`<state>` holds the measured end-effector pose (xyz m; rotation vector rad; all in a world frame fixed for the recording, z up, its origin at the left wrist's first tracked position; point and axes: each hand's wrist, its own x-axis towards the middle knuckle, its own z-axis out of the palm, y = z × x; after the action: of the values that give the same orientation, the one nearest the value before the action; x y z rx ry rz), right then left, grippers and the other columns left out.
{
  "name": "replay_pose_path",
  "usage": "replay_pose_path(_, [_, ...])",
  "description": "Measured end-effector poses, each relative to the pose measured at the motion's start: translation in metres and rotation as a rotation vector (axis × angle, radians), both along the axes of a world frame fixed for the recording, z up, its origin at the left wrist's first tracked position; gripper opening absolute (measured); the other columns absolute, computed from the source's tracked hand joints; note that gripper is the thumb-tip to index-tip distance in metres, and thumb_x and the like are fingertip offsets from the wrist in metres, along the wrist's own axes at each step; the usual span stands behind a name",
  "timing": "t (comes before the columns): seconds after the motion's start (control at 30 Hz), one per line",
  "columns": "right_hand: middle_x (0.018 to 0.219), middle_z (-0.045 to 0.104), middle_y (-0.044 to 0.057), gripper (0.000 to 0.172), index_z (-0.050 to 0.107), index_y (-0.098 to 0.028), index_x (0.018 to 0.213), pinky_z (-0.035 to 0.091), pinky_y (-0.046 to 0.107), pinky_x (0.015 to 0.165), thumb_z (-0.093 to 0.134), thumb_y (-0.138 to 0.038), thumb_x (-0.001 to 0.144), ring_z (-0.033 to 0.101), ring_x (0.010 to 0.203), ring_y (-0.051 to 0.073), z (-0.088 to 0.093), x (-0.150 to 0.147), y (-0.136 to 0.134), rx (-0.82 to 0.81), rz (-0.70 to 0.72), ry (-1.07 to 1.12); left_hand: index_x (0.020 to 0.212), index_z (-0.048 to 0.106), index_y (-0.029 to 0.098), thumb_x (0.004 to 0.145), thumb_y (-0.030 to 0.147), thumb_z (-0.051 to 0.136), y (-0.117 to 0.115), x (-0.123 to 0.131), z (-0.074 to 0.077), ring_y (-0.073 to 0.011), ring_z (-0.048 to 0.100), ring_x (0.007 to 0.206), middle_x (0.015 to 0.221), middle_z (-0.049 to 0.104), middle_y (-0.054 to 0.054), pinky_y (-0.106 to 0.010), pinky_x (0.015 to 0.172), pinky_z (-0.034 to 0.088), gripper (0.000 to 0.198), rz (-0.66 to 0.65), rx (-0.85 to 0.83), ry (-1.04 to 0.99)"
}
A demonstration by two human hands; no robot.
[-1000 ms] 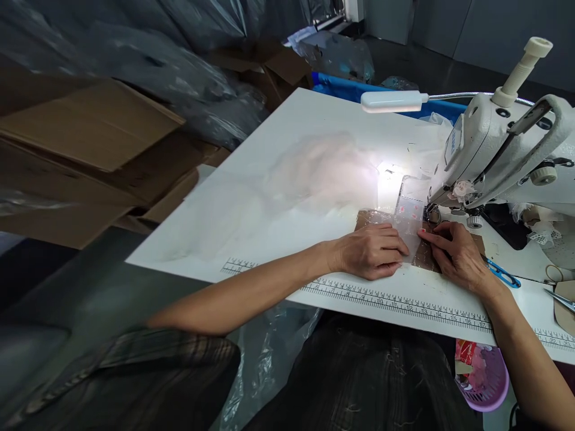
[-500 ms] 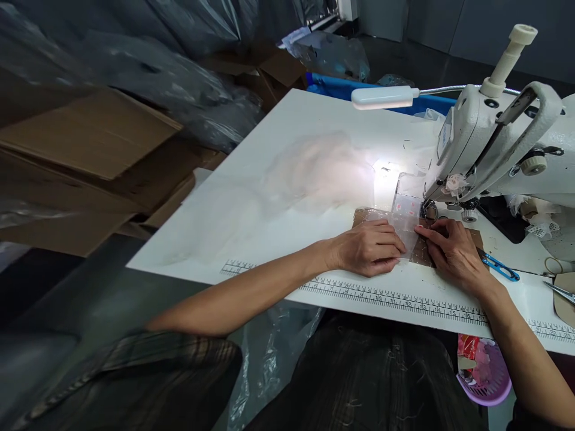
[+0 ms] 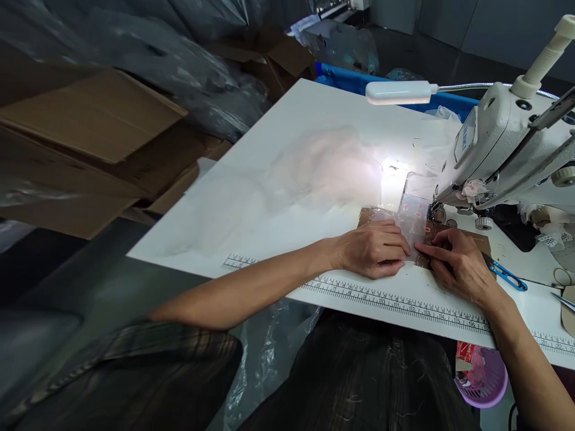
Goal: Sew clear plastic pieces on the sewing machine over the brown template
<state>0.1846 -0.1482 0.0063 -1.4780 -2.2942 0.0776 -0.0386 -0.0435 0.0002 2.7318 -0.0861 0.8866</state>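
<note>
A sheer white fabric strip [image 3: 412, 216] with small pinkish-red motifs lies beside the needle area of a white sewing machine [image 3: 485, 149]. My left hand [image 3: 374, 248] rests on the table with its fingers curled closed over the strip's near left edge; the fingertips are partly hidden. From the other side, my right hand [image 3: 460, 263] reaches in, index finger stretched out and its tip touching the strip's near right edge, the thumb apart from it. Beneath the strip and hands is a brown patch [image 3: 480, 240] on the machine bed. Blue-handled thread snips [image 3: 507, 275] lie just right of my right hand.
A lamp [image 3: 399, 93] lights the white table [image 3: 202, 233], where a pale sheer fabric heap [image 3: 318, 164] spreads leftward. A printed ruler [image 3: 381, 299] follows the front edge. Cardboard boxes [image 3: 94, 114] stand left; a purple basket [image 3: 487, 383] sits below the table.
My right index fingertip has slid down along the strip's edge, toward me and away from the needle. My left hand stays nearly in place. The view has shifted slightly, moving the machine rightward.
</note>
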Motion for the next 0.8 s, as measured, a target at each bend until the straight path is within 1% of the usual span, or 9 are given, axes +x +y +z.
replay_pose_path(0.07, [0.099, 0.059, 0.009, 0.036, 0.074, -0.032, 0.116, 0.047, 0.041, 0.075, 0.048, -0.02, 0.093, 0.055, 0.088, 0.022, 0.0, 0.0, 0.0, -0.003, -0.006, -0.008, 0.088, 0.07, 0.018, 0.089, 0.029, 0.057, 0.001, -0.001, 0.003, -0.0164, 0.069, 0.078, 0.091, 0.077, -0.005, -0.033, 0.07, 0.055, 0.017, 0.002, -0.042, -0.022])
replay_pose_path(0.17, [0.1, 0.059, 0.009, 0.037, 0.074, -0.031, 0.116, 0.047, 0.041, 0.075, 0.048, -0.02, 0.093, 0.054, 0.088, 0.022, -0.001, 0.001, 0.0, -0.005, 0.003, 0.001, 0.101, 0.069, 0.016, 0.089, 0.041, 0.057, 0.01, 0.003, 0.009, -0.018, 0.069, 0.086, 0.096, 0.075, -0.008, -0.035, 0.075, 0.056, 0.029, 0.07, -0.092, -0.046])
replay_pose_path(0.2, [0.1, 0.059, 0.009, 0.037, 0.073, -0.031, 0.116, 0.047, 0.041, 0.075, 0.048, -0.019, 0.093, 0.054, 0.089, 0.022, -0.001, 0.001, 0.001, -0.006, 0.006, 0.004, 0.102, 0.069, 0.016, 0.091, 0.039, 0.055, 0.015, 0.006, 0.01, -0.0182, 0.068, 0.088, 0.097, 0.075, -0.009, -0.035, 0.075, 0.055, 0.029, 0.101, -0.075, -0.039])
replay_pose_path(0.27, [0.1, 0.059, 0.009, 0.038, 0.073, -0.031, 0.118, 0.047, 0.041, 0.075, 0.049, -0.018, 0.092, 0.054, 0.089, 0.022, -0.001, 0.002, 0.001, -0.007, 0.01, 0.007, 0.097, 0.07, 0.015, 0.095, 0.033, 0.05, 0.027, 0.014, 0.012, -0.0185, 0.067, 0.087, 0.098, 0.074, -0.011, -0.035, 0.075, 0.054, 0.026, 0.132, 0.018, 0.016])
replay_pose_path(0.37, [0.1, 0.059, 0.01, 0.038, 0.073, -0.031, 0.118, 0.047, 0.04, 0.073, 0.049, -0.016, 0.092, 0.055, 0.09, 0.023, -0.002, 0.001, 0.001, 0.005, 0.012, 0.016, 0.092, 0.071, 0.014, 0.098, 0.026, 0.046, 0.042, 0.027, 0.012, -0.019, 0.065, 0.086, 0.103, 0.073, -0.012, -0.035, 0.077, 0.052, 0.028, 0.102, 0.174, 0.132])
replay_pose_path(0.47, [0.098, 0.059, 0.009, 0.037, 0.074, -0.031, 0.115, 0.047, 0.041, 0.074, 0.05, -0.016, 0.091, 0.055, 0.09, 0.023, -0.004, 0.0, 0.0, 0.024, 0.004, 0.02, 0.099, 0.071, 0.015, 0.097, 0.031, 0.05, 0.048, 0.033, 0.011, -0.0199, 0.063, 0.088, 0.111, 0.071, -0.012, -0.036, 0.078, 0.049, 0.027, 0.094, 0.265, 0.262])
replay_pose_path(0.6, [0.101, 0.058, 0.011, 0.036, 0.074, -0.03, 0.114, 0.05, 0.043, 0.074, 0.049, -0.017, 0.091, 0.055, 0.09, 0.024, -0.007, 0.001, 0.002, 0.043, -0.018, 0.036, 0.104, 0.07, 0.015, 0.098, 0.038, 0.047, 0.047, 0.036, 0.01, -0.022, 0.059, 0.087, 0.12, 0.067, -0.012, -0.036, 0.075, 0.042, 0.033, 0.149, 0.397, 0.377])
replay_pose_path(0.7, [0.103, 0.057, 0.013, 0.036, 0.073, -0.024, 0.117, 0.053, 0.042, 0.075, 0.048, -0.018, 0.092, 0.056, 0.089, 0.023, -0.008, 0.002, 0.005, 0.052, -0.04, 0.073, 0.102, 0.07, 0.012, 0.1, 0.036, 0.043, 0.047, 0.04, 0.009, -0.023, 0.057, 0.087, 0.119, 0.067, -0.014, -0.037, 0.075, 0.038, 0.037, 0.217, 0.435, 0.399])
replay_pose_path(0.8, [0.105, 0.058, 0.014, 0.038, 0.07, -0.023, 0.123, 0.055, 0.042, 0.076, 0.047, -0.019, 0.093, 0.056, 0.089, 0.023, -0.01, 0.003, 0.006, 0.054, -0.064, 0.086, 0.105, 0.069, 0.011, 0.1, 0.036, 0.041, 0.049, 0.043, 0.011, -0.0231, 0.056, 0.086, 0.113, 0.069, -0.014, -0.037, 0.077, 0.035, 0.038, 0.253, 0.384, 0.42])
